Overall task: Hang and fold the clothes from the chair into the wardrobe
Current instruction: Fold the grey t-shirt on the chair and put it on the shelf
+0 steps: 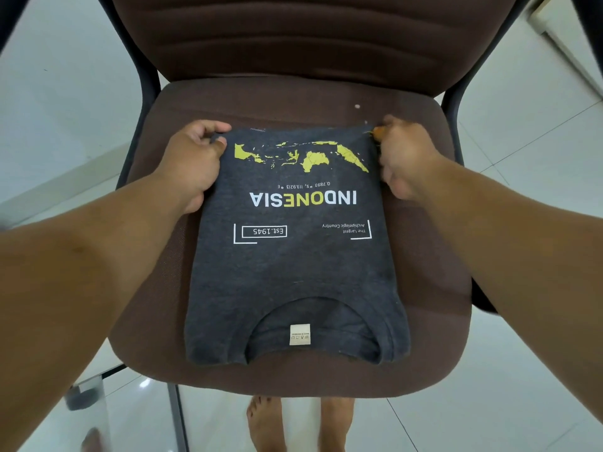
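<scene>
T-shirt (293, 256), dark grey, folded flat on chair seat (424, 321), collar at 6 o'clock. Left hand (192, 164) and right hand (404, 158) pinch its far corners closed.

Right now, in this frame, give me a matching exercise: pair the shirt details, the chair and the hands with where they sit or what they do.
Column one:
1 white care label
2 yellow map print
3 left hand
4 brown padded chair seat

Column two:
A grips the far left corner
B lies under the dark grey T-shirt
C at the neckline, nearest the camera
D near the far edge

Pairs: 1-C, 2-D, 3-A, 4-B
</scene>
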